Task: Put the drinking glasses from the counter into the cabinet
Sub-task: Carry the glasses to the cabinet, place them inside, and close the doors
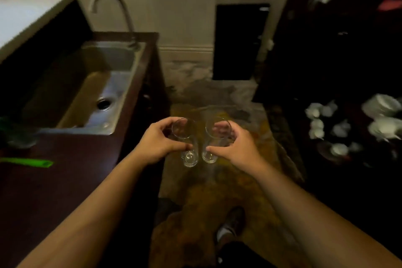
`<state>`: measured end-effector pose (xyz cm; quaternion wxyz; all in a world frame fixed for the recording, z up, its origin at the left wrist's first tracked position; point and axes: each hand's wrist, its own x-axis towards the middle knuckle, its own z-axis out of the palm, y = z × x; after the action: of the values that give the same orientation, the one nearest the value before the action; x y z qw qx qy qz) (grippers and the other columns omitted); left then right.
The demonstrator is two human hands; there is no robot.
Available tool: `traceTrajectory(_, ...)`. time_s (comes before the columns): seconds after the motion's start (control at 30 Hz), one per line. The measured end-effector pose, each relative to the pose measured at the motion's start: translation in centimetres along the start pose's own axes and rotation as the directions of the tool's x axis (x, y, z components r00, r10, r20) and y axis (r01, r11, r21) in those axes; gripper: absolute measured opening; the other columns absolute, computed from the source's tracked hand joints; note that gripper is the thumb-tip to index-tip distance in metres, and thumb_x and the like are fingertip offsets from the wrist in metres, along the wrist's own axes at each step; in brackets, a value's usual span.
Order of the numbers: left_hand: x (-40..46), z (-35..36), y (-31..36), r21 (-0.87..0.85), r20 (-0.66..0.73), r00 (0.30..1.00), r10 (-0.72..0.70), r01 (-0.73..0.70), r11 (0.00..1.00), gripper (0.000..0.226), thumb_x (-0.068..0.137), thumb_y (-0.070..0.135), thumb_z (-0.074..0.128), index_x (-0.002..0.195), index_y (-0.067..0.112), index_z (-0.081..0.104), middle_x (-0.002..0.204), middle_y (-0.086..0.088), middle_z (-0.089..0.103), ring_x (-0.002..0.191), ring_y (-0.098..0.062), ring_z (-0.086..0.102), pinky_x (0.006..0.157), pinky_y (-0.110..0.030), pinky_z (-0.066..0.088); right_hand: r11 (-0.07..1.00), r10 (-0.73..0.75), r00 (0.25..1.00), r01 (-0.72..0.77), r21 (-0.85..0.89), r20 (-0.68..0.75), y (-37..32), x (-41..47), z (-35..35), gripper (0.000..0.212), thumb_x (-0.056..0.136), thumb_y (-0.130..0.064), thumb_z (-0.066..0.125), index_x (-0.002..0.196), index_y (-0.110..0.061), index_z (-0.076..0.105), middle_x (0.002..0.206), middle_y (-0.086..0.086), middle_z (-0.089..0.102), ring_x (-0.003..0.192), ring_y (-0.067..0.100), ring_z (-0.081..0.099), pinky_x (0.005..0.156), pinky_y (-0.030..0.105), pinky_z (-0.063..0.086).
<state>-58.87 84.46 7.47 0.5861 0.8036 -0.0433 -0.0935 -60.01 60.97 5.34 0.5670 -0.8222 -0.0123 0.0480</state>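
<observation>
Right now the person stands on a rug [217, 191], and one shoe [232, 222] shows at the bottom. Two bare arms reach out in front.

A bit further out, the left hand [156, 143] is wrapped around the left glass [185, 139]. The right hand [237, 148] is wrapped around the right glass [214, 139]. Each hand is closed on its own glass, with the thumbs near the bottoms. Both glasses are clear and empty. They are up in the air over the rug, side by side and very close. I cannot tell if they touch.

To the left is the dark counter [65, 180]. A green thing [28, 162] lies on it. Past that is the sink [87, 89] with its tap [113, 11]. No other glass can be made out on the counter, but part of it is dark and blurry.

To the right is a dark cabinet [337, 61]. White cups and dishes [348, 124] sit inside it, a bit blurry.

So I think the picking up is done, and the carrying step is on now. Next, the person likely has to turn right toward the cabinet. Then a bare spot has to be found among the white dishes. The glasses should go down gently, one at a time, so they do not bump each other or the dishes. It is dark in there, so going slow would help.
</observation>
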Motion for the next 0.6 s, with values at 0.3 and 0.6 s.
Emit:
traceTrajectory(0.3,18.2,20.9,5.6,-0.033,0.363,0.929,0.065,-0.057,0.998,0.068,0.056,0.004,0.092,0.117,0.022,0.068,0.116,0.001,0.072,0.111,-0.017,0.066,0.098,-0.045,0.053,0.98,0.194,0.921,-0.165,0.111,-0.339,9.8,2.9,-20.5,0.059,0.064,-0.015,0.094,0.112,-0.03,0.062,0.113,-0.012,0.069,0.108,-0.004,0.061,0.084,0.009,0.045)
traceTrajectory(0.6,33.1,39.4,11.7,-0.055,0.5,0.858,0.119,-0.106,0.993,0.063,0.06,-0.002,0.09,0.116,0.016,0.068,0.108,-0.002,0.074,0.101,-0.011,0.07,0.083,-0.024,0.057,0.947,0.313,0.763,-0.204,0.248,-0.566,15.9,8.3,-35.3,0.063,0.071,-0.015,0.09,0.126,-0.026,0.06,0.125,-0.011,0.063,0.12,0.007,0.055,0.096,0.028,0.048)
